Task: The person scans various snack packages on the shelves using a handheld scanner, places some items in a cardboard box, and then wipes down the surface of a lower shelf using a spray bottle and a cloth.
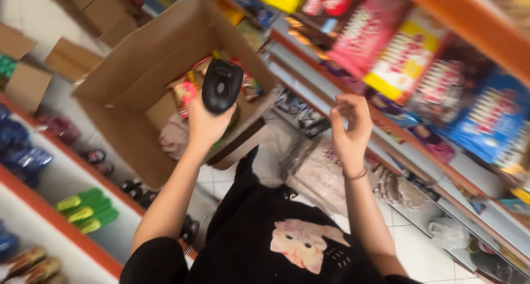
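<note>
A black barcode scanner [221, 85] is being gripped in the left hand [207, 124], raised above an open cardboard box [138, 68] of snack packets. The right hand [349, 126] is being held empty, fingers loosely curled, probably poised toward the shelf [331, 96].

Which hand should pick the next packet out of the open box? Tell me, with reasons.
Probably the right hand: it is empty, fingers loosely curled, raised beside the cardboard box. The left hand is above the box but grips the black scanner.
</note>
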